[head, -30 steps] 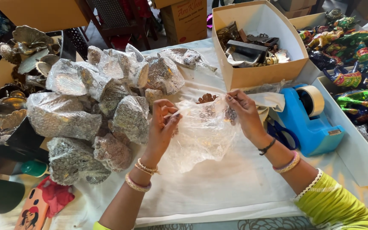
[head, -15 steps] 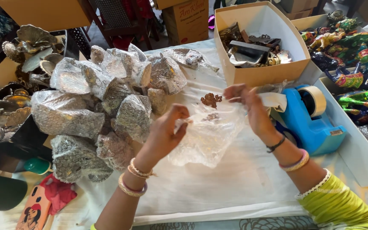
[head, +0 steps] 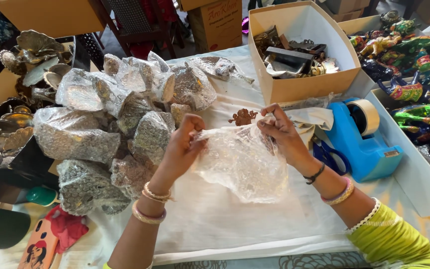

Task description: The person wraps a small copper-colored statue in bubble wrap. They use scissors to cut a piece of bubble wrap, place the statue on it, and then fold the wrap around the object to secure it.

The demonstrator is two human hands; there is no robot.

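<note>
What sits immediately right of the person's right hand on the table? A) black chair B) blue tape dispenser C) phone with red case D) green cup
B: the blue tape dispenser stands on the white table cover just beyond the right hand, while both hands, the left hand too, grip the clear bubble-wrap bag.

A crumpled sheet of clear bubble wrap (head: 242, 162) hangs bunched into a loose pouch above the white tabletop (head: 215, 224), its upper edge stretched out level. Just behind that edge lies a small coppery ornament (head: 243, 117), flat and uncovered.
</note>
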